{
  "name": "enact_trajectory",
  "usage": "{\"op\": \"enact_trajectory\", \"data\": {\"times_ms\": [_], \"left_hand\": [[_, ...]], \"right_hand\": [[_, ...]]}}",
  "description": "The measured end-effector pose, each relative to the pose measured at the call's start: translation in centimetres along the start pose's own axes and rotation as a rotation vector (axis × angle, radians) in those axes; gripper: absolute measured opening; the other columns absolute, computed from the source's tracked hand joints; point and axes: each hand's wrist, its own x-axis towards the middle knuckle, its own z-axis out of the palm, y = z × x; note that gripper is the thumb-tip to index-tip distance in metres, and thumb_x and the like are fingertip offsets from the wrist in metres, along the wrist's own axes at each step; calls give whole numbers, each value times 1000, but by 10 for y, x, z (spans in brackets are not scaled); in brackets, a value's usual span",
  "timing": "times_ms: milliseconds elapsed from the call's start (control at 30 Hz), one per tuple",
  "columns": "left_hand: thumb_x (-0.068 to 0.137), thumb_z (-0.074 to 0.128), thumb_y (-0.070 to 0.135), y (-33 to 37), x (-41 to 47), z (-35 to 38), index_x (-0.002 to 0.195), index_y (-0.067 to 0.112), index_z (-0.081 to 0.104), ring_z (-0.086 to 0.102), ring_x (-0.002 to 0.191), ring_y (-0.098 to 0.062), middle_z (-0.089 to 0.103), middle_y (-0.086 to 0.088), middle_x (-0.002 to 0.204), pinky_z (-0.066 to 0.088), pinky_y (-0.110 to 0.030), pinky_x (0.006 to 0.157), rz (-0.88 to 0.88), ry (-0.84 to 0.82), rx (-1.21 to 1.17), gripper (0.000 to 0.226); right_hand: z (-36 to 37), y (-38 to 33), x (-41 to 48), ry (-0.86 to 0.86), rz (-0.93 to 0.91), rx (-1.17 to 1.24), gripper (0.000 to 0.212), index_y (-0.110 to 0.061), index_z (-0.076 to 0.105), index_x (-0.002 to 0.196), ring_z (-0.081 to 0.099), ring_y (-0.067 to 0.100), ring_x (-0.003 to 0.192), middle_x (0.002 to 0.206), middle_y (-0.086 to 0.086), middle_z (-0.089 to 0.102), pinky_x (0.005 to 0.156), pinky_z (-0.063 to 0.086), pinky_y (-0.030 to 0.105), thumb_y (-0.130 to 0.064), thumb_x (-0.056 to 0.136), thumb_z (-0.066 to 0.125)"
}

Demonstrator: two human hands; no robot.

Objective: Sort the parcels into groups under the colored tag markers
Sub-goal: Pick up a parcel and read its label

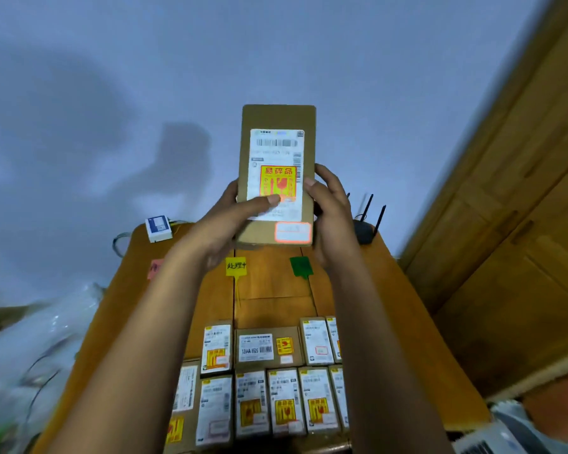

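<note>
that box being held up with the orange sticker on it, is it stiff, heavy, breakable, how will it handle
The held box looks stiff: its cardboard edges stay straight though the left hand and right hand grip only its lower half. It is probably light, since it stands upright from that low grip. The orange fragile sticker with a broken-glass symbol suggests breakable contents, so set it down gently.
</note>
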Motion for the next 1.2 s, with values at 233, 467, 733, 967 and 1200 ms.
{"op": "enact_trajectory", "data": {"times_ms": [233, 467, 733, 967, 1200], "left_hand": [[68, 86, 27, 5, -42, -55, 133, 47, 55, 71, 105, -17, 65, 4, 127, 61, -39, 86, -1, -74, 293, 75], [75, 84, 14, 36, -62, -84, 133, 40, 58, 67, 112, -15, 61, 6, 131, 60, -28, 85, 130, 55, 364, 69], [75, 82, 47, 20, -38, -67, 153, 43, 18, 50, 136, -20, 49, -5, 149, 50, -52, 102, 183, 337, 96, 100], [83, 78, 12, 31, -47, -77, 144, 32, 42, 68, 115, -21, 68, -5, 127, 57, -51, 94, 411, 341, -166, 74], [72, 84, 17, 30, -57, -87, 141, 37, 46, 62, 123, -21, 65, -4, 129, 55, -55, 95, 452, 255, -70, 82]], "right_hand": [[19, 24, -30, 178, -16, 219, 75, -35, 35, 149, 71, 27, 109, 124, 10, 71, 101, 53, 54, -19, 86, 72], [12, 9, -38, -45, 60, 60, 54, -24, 53, 137, 70, 24, 113, 124, 12, 72, 103, 51, 54, -26, 85, 72], [61, 28, -28, -39, 146, 439, 51, -10, 52, 142, 56, 33, 133, 140, 14, 61, 94, 53, 62, -15, 93, 66], [61, 42, -32, -170, 17, 285, 84, -28, 29, 154, 52, 31, 137, 151, 14, 50, 112, 41, 55, -9, 84, 71], [49, 16, -26, -314, -89, 61, 74, -28, 38, 153, 53, 36, 136, 149, 13, 53, 105, 50, 53, -6, 88, 68]]}}
